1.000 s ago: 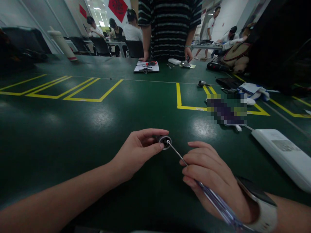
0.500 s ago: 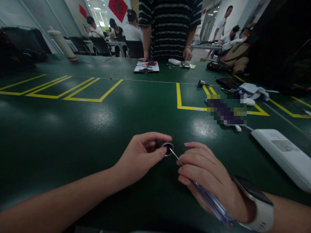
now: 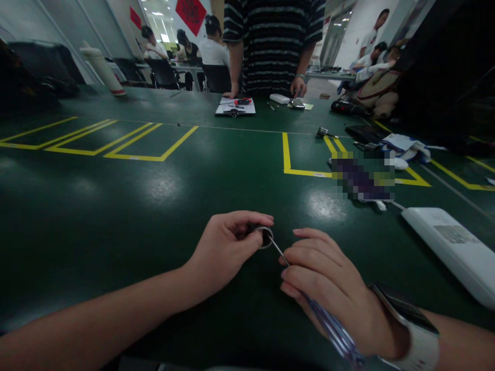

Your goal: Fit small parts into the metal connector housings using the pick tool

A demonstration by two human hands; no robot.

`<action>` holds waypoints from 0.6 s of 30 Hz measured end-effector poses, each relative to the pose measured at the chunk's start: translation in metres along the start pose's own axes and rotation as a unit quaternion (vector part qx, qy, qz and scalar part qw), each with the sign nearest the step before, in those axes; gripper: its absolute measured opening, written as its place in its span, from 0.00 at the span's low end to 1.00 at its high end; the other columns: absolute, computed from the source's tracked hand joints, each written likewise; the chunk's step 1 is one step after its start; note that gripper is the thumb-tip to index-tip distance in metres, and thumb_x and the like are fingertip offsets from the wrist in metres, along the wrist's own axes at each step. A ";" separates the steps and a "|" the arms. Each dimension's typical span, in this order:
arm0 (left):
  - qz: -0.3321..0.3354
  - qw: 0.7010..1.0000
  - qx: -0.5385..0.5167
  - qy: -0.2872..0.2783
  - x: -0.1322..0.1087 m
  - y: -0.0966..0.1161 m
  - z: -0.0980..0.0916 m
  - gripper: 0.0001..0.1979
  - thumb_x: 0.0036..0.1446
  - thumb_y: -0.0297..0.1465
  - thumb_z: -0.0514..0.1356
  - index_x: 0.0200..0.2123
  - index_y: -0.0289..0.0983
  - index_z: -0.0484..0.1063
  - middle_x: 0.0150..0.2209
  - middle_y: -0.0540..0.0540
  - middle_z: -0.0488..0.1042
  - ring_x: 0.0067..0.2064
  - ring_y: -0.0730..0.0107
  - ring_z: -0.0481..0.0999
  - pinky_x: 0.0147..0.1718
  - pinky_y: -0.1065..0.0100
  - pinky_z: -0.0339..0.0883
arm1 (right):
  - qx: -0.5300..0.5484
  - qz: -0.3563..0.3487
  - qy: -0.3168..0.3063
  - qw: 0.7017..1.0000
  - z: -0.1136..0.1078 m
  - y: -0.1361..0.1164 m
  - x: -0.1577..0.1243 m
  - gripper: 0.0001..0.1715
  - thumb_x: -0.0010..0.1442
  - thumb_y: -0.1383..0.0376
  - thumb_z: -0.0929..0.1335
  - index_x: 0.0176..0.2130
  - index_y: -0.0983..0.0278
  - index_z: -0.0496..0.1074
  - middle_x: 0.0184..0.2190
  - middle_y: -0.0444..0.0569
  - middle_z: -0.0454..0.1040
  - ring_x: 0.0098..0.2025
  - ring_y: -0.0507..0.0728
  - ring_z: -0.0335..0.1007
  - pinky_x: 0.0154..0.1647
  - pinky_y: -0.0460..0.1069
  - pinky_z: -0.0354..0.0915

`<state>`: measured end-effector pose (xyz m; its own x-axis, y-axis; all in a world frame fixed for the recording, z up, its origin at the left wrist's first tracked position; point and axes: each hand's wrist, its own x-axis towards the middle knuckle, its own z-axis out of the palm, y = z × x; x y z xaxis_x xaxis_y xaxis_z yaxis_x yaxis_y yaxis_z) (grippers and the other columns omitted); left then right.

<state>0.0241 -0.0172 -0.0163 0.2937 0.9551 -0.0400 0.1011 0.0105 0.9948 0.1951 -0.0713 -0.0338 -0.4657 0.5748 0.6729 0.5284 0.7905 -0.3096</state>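
Between the thumb and fingers of my left hand [image 3: 228, 245] is a small dark cylindrical part with a round metal rim [image 3: 269, 243]; most of its body is hidden by the fingers. My right hand [image 3: 328, 281] is closed around a screwdriver [image 3: 332, 330] with a clear bluish handle. The thin metal shaft points up and left, and its tip reaches into the open end of the cylindrical part. Where the tip rests inside cannot be seen. Both hands are just above the green table [image 3: 127, 226].
A white power bank [image 3: 450, 252] and a blurred-out phone-like object [image 3: 363, 178] lie to the right. Behind are a metal fitting [image 3: 323, 132], a white-and-blue cloth [image 3: 406, 146] and a clipboard [image 3: 226, 108]. A person in a striped shirt [image 3: 273, 46] stands across the table.
The view has shifted slightly. The screwdriver's handle end has swung a little to the left with my right hand, and the rim is turned slightly. Both grips are kept.
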 end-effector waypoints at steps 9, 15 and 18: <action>-0.034 0.996 -0.033 -0.075 0.017 -0.006 -0.012 0.22 0.42 0.20 0.63 0.44 0.35 0.70 0.39 0.45 0.77 0.40 0.66 0.77 0.41 0.65 0.70 | 0.079 0.067 0.010 0.995 -0.007 0.006 0.003 0.10 0.58 0.74 0.63 0.41 0.64 0.67 0.35 0.49 0.73 0.41 0.55 0.70 0.53 0.58 0.62; -0.002 0.999 0.002 -0.040 0.054 -0.005 -0.023 0.25 0.42 0.20 0.64 0.47 0.32 0.68 0.39 0.43 0.76 0.40 0.67 0.76 0.46 0.62 0.67 | 0.148 0.176 0.031 0.973 -0.009 0.014 0.025 0.06 0.59 0.70 0.64 0.38 0.63 0.69 0.35 0.48 0.73 0.39 0.54 0.69 0.39 0.50 0.67; 0.060 0.998 0.017 -0.028 0.074 -0.009 -0.028 0.24 0.42 0.24 0.65 0.46 0.33 0.68 0.40 0.43 0.75 0.39 0.67 0.76 0.44 0.61 0.68 | 0.162 0.187 0.043 0.968 -0.004 0.026 0.040 0.05 0.59 0.68 0.64 0.37 0.65 0.70 0.34 0.48 0.72 0.37 0.53 0.69 0.38 0.49 0.66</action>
<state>0.0180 0.0616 -0.0258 0.3582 0.9308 0.0733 0.0942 -0.1141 0.9890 0.1929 -0.0280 -0.0122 -0.2163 0.8248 0.5224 0.3924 0.5634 -0.7271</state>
